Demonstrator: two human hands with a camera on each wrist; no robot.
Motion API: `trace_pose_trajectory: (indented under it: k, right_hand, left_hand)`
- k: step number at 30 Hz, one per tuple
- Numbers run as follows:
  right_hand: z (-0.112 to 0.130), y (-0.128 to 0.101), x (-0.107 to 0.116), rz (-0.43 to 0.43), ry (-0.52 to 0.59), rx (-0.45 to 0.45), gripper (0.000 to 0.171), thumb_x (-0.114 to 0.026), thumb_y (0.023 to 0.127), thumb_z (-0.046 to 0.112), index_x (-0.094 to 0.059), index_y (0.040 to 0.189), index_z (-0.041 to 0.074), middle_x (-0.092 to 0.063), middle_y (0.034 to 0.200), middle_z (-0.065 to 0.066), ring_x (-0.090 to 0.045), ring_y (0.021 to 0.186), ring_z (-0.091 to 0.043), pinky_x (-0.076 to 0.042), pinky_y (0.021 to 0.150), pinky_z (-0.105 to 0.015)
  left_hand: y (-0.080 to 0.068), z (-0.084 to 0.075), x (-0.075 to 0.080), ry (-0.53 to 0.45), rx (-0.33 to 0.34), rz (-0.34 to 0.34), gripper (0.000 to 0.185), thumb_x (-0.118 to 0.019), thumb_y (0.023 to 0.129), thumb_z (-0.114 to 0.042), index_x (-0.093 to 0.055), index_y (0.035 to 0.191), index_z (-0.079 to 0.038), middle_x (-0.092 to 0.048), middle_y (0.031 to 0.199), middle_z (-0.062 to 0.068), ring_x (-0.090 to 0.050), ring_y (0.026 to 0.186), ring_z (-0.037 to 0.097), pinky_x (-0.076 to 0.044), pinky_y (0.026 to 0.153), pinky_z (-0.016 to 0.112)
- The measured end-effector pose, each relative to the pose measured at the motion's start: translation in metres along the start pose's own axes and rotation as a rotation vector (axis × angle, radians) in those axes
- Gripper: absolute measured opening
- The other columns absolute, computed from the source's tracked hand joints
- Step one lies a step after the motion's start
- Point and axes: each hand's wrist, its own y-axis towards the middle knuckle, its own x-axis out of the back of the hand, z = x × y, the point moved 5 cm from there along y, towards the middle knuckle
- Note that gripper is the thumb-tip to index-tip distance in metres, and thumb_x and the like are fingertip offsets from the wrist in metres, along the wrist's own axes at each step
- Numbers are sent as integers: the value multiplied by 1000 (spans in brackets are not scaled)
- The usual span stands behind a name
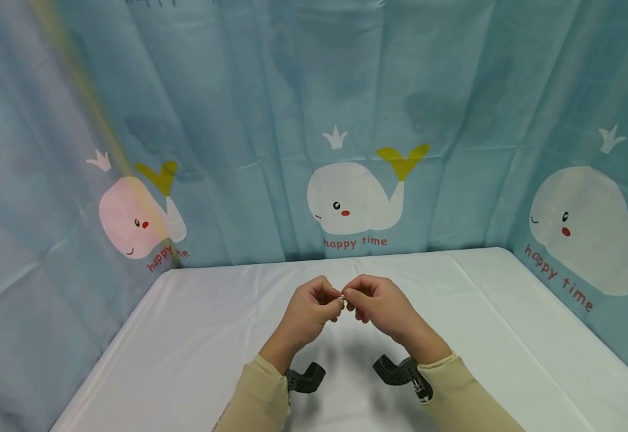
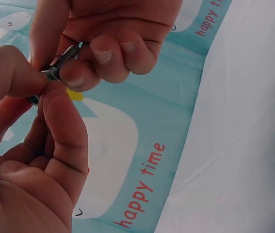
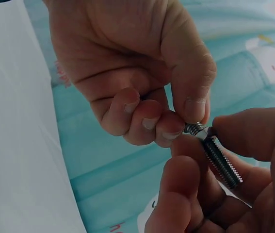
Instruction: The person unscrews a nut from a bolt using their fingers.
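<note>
Metal it is: left hand (image 1: 304,313) and right hand (image 1: 386,303) both pinching one threaded bolt (image 3: 221,161) held between them, up above the white table (image 1: 184,354), and beyond that, a blue curtain (image 1: 227,120) with smiling whale prints (image 1: 341,186)!

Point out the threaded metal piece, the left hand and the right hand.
Threaded metal piece (image 3: 220,159): right wrist view, on its exposed thread.
Left hand (image 1: 304,312): head view, on the back of the hand.
Right hand (image 1: 386,305): head view, on the back of the hand.
</note>
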Motion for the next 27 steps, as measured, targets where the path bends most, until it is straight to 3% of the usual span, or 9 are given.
trace_pose_trajectory:
  k: [5, 11, 16, 23, 27]
  right_hand:
    - [-1, 0, 1, 5, 10, 15, 20, -68, 92, 15, -67, 111, 7, -64, 100, -11, -60, 72, -28, -51, 61, -35]
    - [0, 0, 1, 6, 11, -7, 17, -64, 97, 20, -68, 106, 6, -64, 88, -13, -56, 65, -26, -50, 58, -34]
    - [2, -1, 1, 20, 13, 5, 27, -67, 93, 16, -64, 117, 6, -62, 99, -13, -58, 68, -27, -51, 59, -37]
    - [-1, 0, 0, 24, 2, -22, 16, -62, 99, 21, -68, 100, 7, -63, 84, -14, -54, 63, -23, -49, 56, -33]
    - [0, -1, 0, 30, 3, 0, 17, -64, 95, 17, -67, 109, 7, -64, 89, -14, -55, 64, -25, -50, 57, -35]
  left_hand:
    - [0, 0, 0, -4, 5, -5, 15, -66, 89, -1, -63, 85, -14, -64, 80, 10, -61, 67, 24, -54, 63, 37]
    - [0, -1, 0, -7, 16, 2, 14, -64, 89, 0, -64, 86, -14, -64, 79, 10, -60, 66, 24, -53, 63, 38]
    - [0, -1, 1, -16, 10, -2, 15, -65, 88, 1, -64, 86, -14, -63, 78, 11, -60, 66, 25, -53, 63, 38]
    - [-1, -2, 0, -24, 7, 3, 15, -65, 89, -1, -64, 85, -15, -64, 80, 11, -59, 65, 24, -53, 62, 36]
    - [-1, -2, 0, -27, 8, -7, 16, -65, 89, 0, -64, 85, -15, -64, 79, 11, -60, 65, 24, -52, 62, 34]
